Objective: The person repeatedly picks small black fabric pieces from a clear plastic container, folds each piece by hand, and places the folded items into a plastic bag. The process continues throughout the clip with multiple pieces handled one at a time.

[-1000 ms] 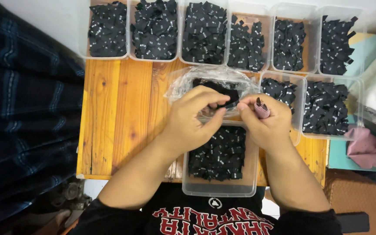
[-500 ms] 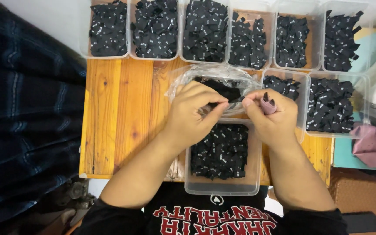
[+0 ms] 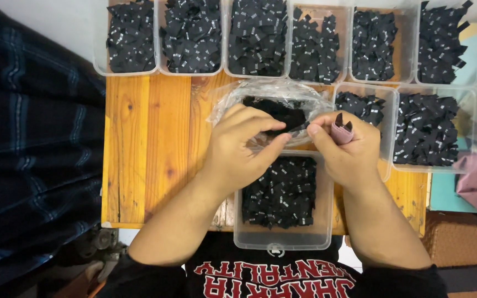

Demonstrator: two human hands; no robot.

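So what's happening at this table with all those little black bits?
A person sits at a wooden table ringed by clear tubs of small black fabric labels. The left hand and right hand pinch one black label between them above a clear tub of labels. The right hand also grips a small pink tool. A plastic bag of more labels lies behind.

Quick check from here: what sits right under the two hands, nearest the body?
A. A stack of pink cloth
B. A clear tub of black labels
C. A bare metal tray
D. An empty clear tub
B: below the left hand and right hand, the clear tub at the table's near edge holds a heap of black labels.
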